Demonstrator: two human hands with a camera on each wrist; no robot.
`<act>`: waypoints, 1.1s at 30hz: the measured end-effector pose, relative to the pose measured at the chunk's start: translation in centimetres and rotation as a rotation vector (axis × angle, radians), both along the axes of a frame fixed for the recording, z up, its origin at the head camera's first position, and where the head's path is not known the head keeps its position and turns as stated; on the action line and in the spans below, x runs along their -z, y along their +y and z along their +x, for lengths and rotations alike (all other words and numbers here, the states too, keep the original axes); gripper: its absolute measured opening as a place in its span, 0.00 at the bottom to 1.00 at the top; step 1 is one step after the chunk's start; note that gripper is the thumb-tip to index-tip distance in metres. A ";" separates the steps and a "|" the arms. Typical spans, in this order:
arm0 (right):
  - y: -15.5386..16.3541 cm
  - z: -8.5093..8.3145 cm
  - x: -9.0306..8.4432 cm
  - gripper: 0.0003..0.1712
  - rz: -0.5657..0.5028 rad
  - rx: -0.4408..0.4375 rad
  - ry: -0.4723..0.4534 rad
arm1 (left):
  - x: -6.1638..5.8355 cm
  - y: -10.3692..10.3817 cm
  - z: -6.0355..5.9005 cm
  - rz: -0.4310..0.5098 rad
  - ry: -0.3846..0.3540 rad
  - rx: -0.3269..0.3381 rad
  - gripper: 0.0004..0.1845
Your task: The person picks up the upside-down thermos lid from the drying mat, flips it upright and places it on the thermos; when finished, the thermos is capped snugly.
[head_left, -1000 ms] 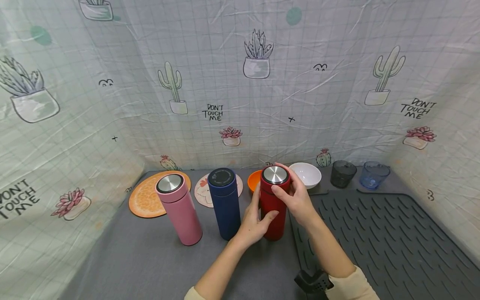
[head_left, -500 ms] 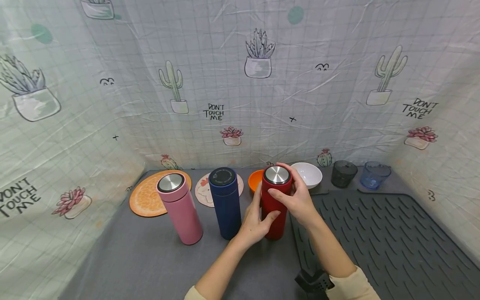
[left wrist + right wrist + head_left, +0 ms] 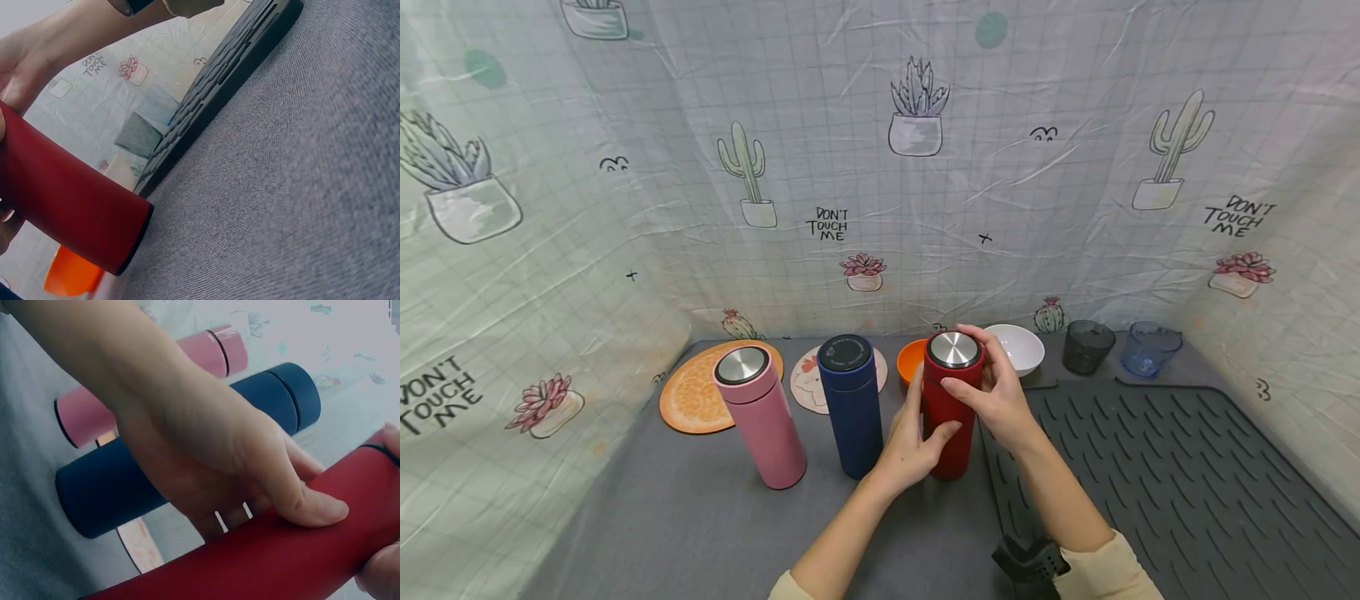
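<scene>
A red thermos [image 3: 951, 417] with a silver-topped lid [image 3: 954, 350] stands upright on the grey table. My left hand [image 3: 908, 450] grips its body from the left, thumb across the front. Higher up, my right hand [image 3: 1000, 400] holds the bottle around its lid and upper part, thumb in front. In the right wrist view the left thumb [image 3: 319, 509] presses on the red body, and a dark seam shows below the lid. To the left stand a blue thermos [image 3: 853, 425] and a pink thermos [image 3: 767, 433], both with lids on.
Behind lie an orange-slice placemat [image 3: 692, 396] and a round patterned mat [image 3: 805, 387]. An orange bowl [image 3: 907, 360], a white bowl [image 3: 1022, 350], a dark glass [image 3: 1087, 348] and a blue glass [image 3: 1150, 350] line the back. A black ridged mat [image 3: 1172, 467] covers the right side.
The right fingers and thumb have shifted very slightly around the top of the red thermos. The left hand and all the bottles stay put.
</scene>
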State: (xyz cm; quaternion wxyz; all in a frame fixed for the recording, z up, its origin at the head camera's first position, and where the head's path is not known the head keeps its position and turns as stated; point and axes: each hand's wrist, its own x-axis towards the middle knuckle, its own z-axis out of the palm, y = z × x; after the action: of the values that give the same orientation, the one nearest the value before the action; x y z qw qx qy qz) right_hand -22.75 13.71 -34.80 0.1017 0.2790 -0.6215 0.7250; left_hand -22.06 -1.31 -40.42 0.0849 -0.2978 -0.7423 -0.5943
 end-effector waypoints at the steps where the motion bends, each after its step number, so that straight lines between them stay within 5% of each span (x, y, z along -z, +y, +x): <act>1: 0.0 0.0 0.0 0.38 -0.014 0.002 0.007 | 0.1 0.0 -0.1 -0.003 0.011 0.000 0.46; 16: -1.0 -0.1 0.3 0.37 -0.077 0.086 -0.003 | 0.4 -0.1 -0.3 -0.027 0.046 -0.023 0.45; 25: -0.6 -0.2 0.4 0.39 -0.052 0.095 -0.039 | 0.2 -0.3 -0.2 -0.156 0.097 -0.097 0.41; 29: 0.5 0.3 0.6 0.40 0.047 0.107 -0.015 | 0.1 -1.0 1.1 -0.215 0.180 -0.158 0.40; 33: 2.9 1.1 0.6 0.38 0.094 0.116 0.120 | -0.6 -2.8 3.2 -0.289 0.365 -0.205 0.40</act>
State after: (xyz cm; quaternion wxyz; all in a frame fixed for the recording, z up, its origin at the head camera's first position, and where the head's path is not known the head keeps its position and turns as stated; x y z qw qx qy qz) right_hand -21.64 16.56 -35.38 0.1676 0.2900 -0.6628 0.6697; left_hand -18.85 -4.11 -39.80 0.2339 -0.3322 -0.8182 -0.4067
